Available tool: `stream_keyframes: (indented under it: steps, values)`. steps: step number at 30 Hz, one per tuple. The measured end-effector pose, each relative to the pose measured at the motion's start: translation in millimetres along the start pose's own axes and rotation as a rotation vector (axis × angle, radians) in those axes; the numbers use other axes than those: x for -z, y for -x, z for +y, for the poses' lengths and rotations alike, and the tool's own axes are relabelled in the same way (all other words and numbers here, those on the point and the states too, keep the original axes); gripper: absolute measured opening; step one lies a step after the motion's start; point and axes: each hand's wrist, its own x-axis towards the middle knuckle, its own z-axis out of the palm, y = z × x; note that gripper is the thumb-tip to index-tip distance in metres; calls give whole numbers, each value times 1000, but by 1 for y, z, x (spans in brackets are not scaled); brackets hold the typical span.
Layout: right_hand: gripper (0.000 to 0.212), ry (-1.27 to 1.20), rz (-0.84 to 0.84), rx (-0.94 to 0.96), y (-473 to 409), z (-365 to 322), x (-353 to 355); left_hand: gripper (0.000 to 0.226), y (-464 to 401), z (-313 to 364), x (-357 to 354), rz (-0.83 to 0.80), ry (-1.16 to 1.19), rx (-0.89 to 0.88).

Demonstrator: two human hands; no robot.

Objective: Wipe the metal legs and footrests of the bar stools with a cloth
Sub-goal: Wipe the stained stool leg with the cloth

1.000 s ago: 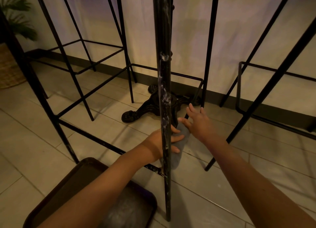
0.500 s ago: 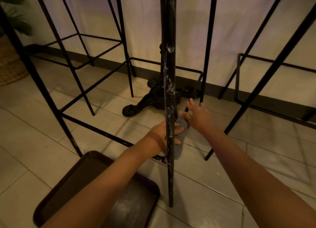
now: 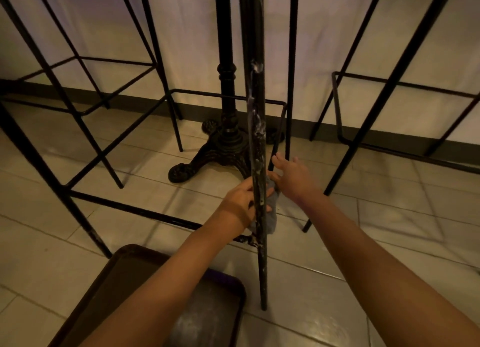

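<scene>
A black metal stool leg (image 3: 255,128), streaked with white smears, stands upright right in front of me. Behind it hangs a grey cloth (image 3: 272,216). My left hand (image 3: 240,198) reaches past the leg's left side and holds the cloth. My right hand (image 3: 293,177) is on the right, thumb and fingers pinching the cloth's upper end while the other fingers spread. The stool's low footrest bar (image 3: 145,211) runs left from the leg, just below my left wrist. Part of the cloth is hidden by the leg.
An ornate black cast-iron table base (image 3: 220,149) stands behind the leg. More black bar stools (image 3: 109,105) stand to the left and bar stool legs (image 3: 384,92) to the right, against a pale wall. A dark brown tray (image 3: 124,276) lies on the tiled floor near me.
The view has tilted up and the hands sit a little further from me. Both hands stay at the cloth behind the leg; the right hand's grip has closed in on its top.
</scene>
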Motion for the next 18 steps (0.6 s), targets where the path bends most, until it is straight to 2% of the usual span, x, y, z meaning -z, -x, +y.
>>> stream_keyframes:
  steps: [2, 3, 4, 5, 7, 11, 13, 18]
  values:
    - [50, 6, 8, -9, 2, -3, 1, 39, 2, 6, -4, 28, 281, 88]
    - [50, 7, 11, -10, 3, -5, 1, 31, 3, 9, -5, 33, 395, 146]
    - [50, 3, 14, -15, 4, -6, 1, 22, 7, 13, -7, 36, 480, 210]
    - [49, -2, 17, -27, 5, -7, 0, 26, 8, 11, -5, 7, 518, 274]
    - [49, 11, 23, -40, 6, -6, -1, 40, 12, 0, -2, -2, 513, 311]
    - [51, 32, 16, -10, 5, -5, -5, 25, 23, -3, 0, 24, 493, 212]
    - [51, 24, 9, 1, 6, -3, -6, 27, 25, -2, -1, 30, 508, 223]
    - [52, 33, -8, 15, 7, -1, -1, 38, 20, 10, -6, 116, 487, 360]
